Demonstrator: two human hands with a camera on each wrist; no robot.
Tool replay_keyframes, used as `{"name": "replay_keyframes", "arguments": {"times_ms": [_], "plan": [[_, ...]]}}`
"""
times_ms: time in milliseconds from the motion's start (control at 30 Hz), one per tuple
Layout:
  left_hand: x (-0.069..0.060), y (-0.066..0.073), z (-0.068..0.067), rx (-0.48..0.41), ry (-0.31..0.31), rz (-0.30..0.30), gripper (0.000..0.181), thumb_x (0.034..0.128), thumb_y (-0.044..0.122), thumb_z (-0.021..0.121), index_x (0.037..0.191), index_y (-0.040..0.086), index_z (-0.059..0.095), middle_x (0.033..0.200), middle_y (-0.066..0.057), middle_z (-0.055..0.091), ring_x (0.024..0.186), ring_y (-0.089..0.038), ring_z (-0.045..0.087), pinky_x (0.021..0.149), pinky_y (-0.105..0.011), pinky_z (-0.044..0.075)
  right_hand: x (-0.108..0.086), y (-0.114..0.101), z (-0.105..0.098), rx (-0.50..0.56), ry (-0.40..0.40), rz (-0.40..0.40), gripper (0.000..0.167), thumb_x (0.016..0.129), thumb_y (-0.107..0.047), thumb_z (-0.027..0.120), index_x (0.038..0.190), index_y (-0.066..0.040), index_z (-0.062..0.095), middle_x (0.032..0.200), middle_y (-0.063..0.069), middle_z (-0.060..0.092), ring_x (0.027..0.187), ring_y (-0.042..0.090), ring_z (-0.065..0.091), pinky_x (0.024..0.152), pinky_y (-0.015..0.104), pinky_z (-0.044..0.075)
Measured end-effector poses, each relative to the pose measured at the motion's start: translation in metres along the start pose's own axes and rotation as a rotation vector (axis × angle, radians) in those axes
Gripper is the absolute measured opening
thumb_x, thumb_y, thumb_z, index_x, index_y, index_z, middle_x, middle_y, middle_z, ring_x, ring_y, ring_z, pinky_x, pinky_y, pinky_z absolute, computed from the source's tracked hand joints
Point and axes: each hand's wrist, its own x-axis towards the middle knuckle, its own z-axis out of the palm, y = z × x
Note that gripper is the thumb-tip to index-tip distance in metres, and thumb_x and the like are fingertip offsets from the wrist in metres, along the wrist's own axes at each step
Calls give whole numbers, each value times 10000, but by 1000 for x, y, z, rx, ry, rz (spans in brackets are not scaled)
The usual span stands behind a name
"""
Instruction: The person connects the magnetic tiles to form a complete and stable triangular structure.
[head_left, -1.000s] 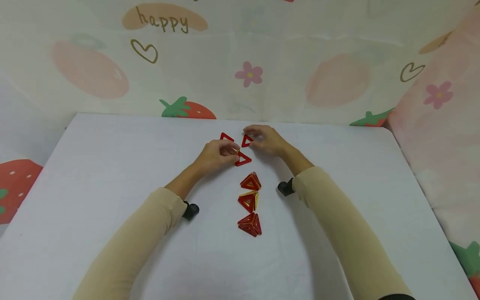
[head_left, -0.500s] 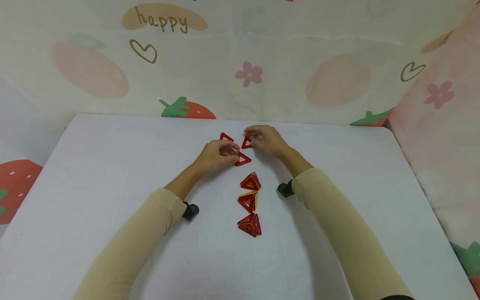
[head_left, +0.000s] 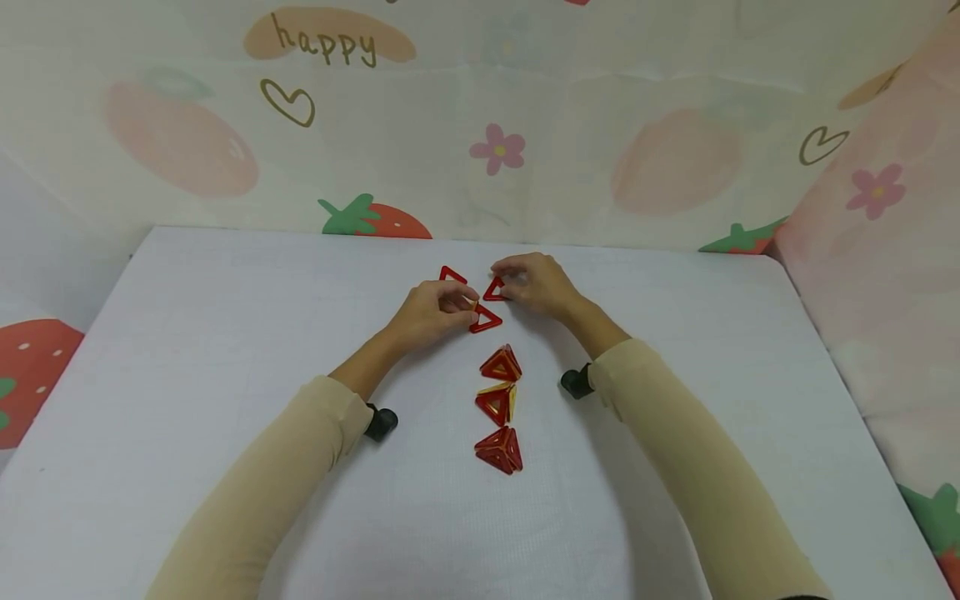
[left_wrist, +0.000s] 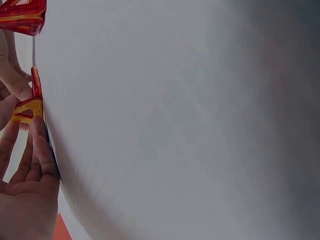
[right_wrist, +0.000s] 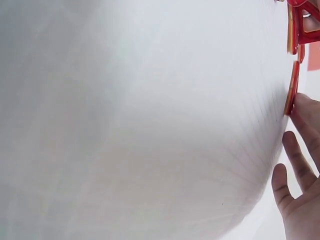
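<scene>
In the head view my left hand (head_left: 429,315) holds joined triangular magnetic tiles near the far side of the table. One red tile (head_left: 487,319) of these lies flat beside the fingertips. Another stands raised, showing as a yellow-edged triangle (left_wrist: 30,107) between the fingers in the left wrist view. My right hand (head_left: 542,285) pinches a separate red triangular magnetic tile (head_left: 494,291) by its right side; in the right wrist view that tile (right_wrist: 292,89) is seen edge-on at the fingertips. Behind my left hand lies a further red tile (head_left: 452,274), its lower part hidden.
Three small red and yellow pyramids of tiles stand in a line towards me: the far one (head_left: 501,362), the middle one (head_left: 497,403) and the near one (head_left: 499,451). White cloth covers the table (head_left: 225,333). A printed curtain (head_left: 555,100) hangs behind the far edge.
My right hand has shifted slightly towards me and to the right. The red tile at its fingers has turned a little and moved slightly nearer. My left hand stays in place.
</scene>
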Motion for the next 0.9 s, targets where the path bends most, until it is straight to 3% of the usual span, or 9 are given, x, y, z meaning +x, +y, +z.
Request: {"name": "replay_keyframes", "arguments": {"times_ms": [900], "plan": [[3, -4, 1, 9, 4, -2, 261, 916, 116, 711, 1162, 32, 685, 1029, -107, 703, 914, -221, 653, 865, -346, 508, -13, 0, 5, -62, 3, -6, 373, 922, -141, 719, 1263, -17, 633, 1193, 114, 665, 1145, 258, 570, 1047, 424, 402]]}}
